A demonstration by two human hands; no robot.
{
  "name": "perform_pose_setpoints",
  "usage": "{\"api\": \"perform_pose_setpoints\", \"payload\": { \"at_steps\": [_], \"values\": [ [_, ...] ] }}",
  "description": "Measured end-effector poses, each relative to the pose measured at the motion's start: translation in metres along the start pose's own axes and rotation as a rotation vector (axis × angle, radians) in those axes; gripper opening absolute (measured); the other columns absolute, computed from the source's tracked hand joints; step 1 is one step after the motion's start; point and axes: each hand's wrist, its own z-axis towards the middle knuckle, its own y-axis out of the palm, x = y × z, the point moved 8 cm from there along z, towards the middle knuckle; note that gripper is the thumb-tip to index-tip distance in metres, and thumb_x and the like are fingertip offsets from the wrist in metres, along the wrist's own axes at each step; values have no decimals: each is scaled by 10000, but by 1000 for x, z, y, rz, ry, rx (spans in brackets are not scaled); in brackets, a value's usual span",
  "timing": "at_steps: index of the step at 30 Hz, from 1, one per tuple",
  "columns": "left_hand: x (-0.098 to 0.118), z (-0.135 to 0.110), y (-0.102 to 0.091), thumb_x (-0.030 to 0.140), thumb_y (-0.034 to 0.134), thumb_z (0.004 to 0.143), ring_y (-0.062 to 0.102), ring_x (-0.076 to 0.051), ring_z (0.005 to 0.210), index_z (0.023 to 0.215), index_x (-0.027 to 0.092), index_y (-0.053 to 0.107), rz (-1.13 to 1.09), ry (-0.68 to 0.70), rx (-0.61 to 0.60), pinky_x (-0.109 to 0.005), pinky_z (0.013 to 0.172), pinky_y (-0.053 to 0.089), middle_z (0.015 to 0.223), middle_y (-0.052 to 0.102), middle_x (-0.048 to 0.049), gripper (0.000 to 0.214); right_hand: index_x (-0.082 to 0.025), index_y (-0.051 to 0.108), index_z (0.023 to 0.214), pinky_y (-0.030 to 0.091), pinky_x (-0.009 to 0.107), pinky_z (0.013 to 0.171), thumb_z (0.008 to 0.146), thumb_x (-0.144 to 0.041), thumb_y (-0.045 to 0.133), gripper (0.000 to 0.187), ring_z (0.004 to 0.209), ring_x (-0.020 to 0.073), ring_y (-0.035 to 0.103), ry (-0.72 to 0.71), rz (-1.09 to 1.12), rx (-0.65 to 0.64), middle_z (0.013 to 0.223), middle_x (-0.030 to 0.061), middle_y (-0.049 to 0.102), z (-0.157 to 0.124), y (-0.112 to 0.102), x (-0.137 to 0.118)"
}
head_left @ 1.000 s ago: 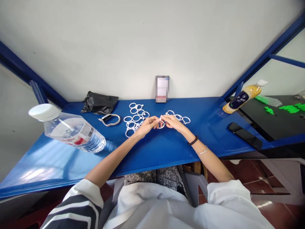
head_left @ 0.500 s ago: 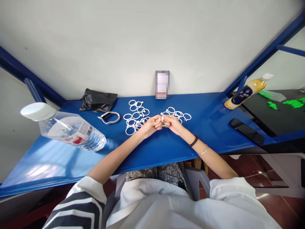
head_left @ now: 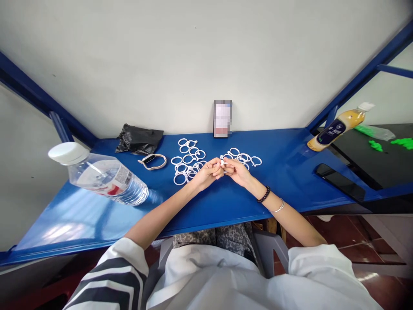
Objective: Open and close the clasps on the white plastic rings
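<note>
My left hand and my right hand meet over the middle of the blue table. Their fingertips pinch a small white curtain ring between them; most of it is hidden by the fingers. Left of my hands lies a loose group of white curtain rings, each with a small knob or eyelet on its rim. Another, smaller group of the same rings lies just behind and to the right of my right hand.
A phone leans on the wall. At left are a water bottle, a black plastic bag and a smart band. A juice bottle and a dark phone sit at right on the blue table.
The whole view has shifted slightly as the head moved. Both hands stay together at the white curtain ring, with only slight finger movement.
</note>
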Motion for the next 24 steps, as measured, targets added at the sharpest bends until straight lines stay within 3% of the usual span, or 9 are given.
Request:
{"api": "perform_pose_setpoints", "payload": {
  "at_steps": [6,8,10,12,14,17,20,24],
  "values": [
    [14,2,7,460,793,736,393,-79,511,741,178,559,38,70,-30,-222,570,344,492,354,78,366,-218,259,530,202,255,473,744,-595,700,619,446,69,130,-34,-29,-3,459,-101,151,-2,0,-12],
    [21,4,3,502,731,782,496,-109,595,777,170,597,208,90,-17,-245,632,405,549,455,43,359,-212,309,534,184,257,481,740,-622,697,601,465,70,157,-120,-170,36,487,-92,206,-3,-6,-21],
    [33,6,-8,515,634,847,592,-163,771,846,166,638,487,142,26,-279,710,456,748,624,-31,349,-202,396,548,191,258,493,742,-638,687,559,487,75,220,-221,-367,92,524,-72,293,-4,-17,-33],
    [53,7,-24,417,537,913,610,-200,930,927,181,665,872,245,138,-299,768,477,987,683,-70,268,-201,411,547,218,260,505,790,-638,626,544,501,85,271,-311,-521,217,541,-57,333,-8,-34,-46],
    [76,6,-47,262,499,908,594,-224,1021,992,190,659,1194,332,325,-328,827,479,1103,671,-82,194,-203,423,562,252,262,524,859,-575,558,494,510,97,321,-390,-677,346,548,-44,381,-13,-50,-60],
    [104,3,-84,102,444,874,529,-277,1147,1047,175,634,1506,302,642,-390,944,425,1161,636,-124,267,-199,457,567,271,272,555,910,-440,497,422,516,115,384,-433,-1075,479,526,-24,445,-19,-61,-75],
    [114,4,-112,10,427,846,458,-324,1199,1061,134,597,1650,163,791,-426,952,362,1219,586,-178,301,-196,472,564,258,277,554,914,-369,470,390,525,129,424,-401,-1393,550,544,4,518,-20,-64,-80],
    [110,7,-127,-47,423,816,444,-346,1144,850,118,551,1656,109,839,-439,906,318,1089,575,-193,211,-194,502,562,233,274,531,886,-316,482,346,552,147,488,-324,-1555,582,616,44,618,-18,-69,-77]
  ]
}}
